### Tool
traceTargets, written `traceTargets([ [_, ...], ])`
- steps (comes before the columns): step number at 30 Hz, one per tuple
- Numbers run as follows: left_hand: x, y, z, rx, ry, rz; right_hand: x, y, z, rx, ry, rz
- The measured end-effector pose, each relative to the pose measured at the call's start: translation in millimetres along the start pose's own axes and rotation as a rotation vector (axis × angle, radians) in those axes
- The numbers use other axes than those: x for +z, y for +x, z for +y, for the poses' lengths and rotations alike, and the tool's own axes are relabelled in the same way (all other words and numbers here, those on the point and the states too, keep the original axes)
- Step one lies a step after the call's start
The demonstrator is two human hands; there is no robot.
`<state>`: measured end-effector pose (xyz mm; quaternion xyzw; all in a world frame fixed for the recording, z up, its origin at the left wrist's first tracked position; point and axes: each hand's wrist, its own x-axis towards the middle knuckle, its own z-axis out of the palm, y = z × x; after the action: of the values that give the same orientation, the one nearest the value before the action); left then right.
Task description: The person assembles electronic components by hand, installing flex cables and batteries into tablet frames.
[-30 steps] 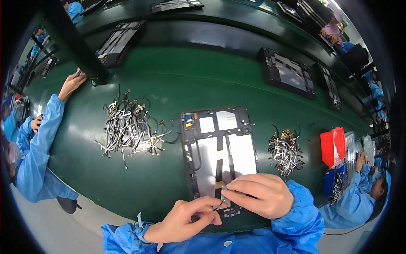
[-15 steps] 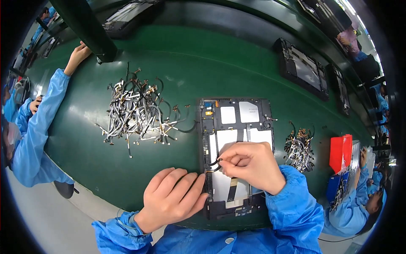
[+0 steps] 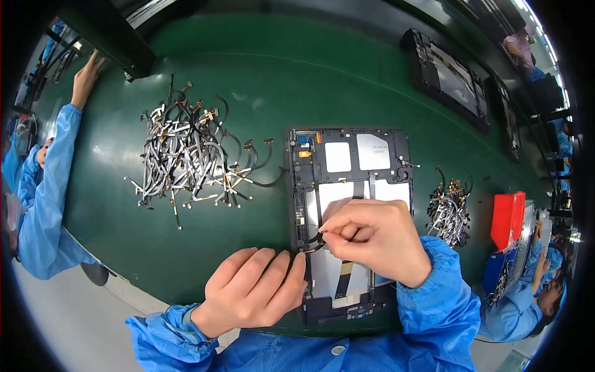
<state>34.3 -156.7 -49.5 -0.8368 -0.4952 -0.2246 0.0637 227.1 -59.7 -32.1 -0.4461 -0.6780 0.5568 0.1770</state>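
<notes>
In front of me a flat tablet-like assembly (image 3: 319, 313) lies on the green table, its black frame holding silvery panels. My right hand (image 3: 381, 242) is closed in a pinch over its left half. Between that thumb and forefinger is a short black flex cable (image 3: 314, 243), which curves toward the frame's left edge. My left hand (image 3: 248, 294) rests low at this edge, fingers stretched out and a little apart, fingertips touching the frame close to the cable's end. What lies under those fingertips is hidden.
Left of the assembly lies a large tangled heap of flex cables (image 3: 186, 155); a smaller cable heap (image 3: 450, 214) sits on the right. Red (image 3: 508, 220) and blue bins (image 3: 499, 274) stand farther right. Similar black assemblies (image 3: 449, 77) line the back. A co-worker's arm (image 3: 59, 155) reaches in from the left.
The view has shifted slightly. My right hand keeps its pinch on the cable and my left hand stays at the frame's edge. The co-worker's hand at the left has moved a little.
</notes>
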Motion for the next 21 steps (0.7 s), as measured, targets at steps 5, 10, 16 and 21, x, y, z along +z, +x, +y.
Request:
traceTargets([
  [5,1.6,2.0,-0.8,0.010,-0.014,-0.024,-0.4,2.2,4.3,-0.051,0.027,0.005],
  [10,-0.7,1.4,-2.7,0.019,-0.027,-0.036,-1.2,3.3,2.3,-0.029,0.041,0.004],
  [16,8.7,7.3,-8.1,0.066,-0.031,-0.004,-0.4,4.1,9.3,-0.095,0.068,-0.004],
  [21,0.6,9.6,6.9,0.043,-0.039,-0.022,-0.6,3.4,9.9,-0.088,0.062,0.005],
])
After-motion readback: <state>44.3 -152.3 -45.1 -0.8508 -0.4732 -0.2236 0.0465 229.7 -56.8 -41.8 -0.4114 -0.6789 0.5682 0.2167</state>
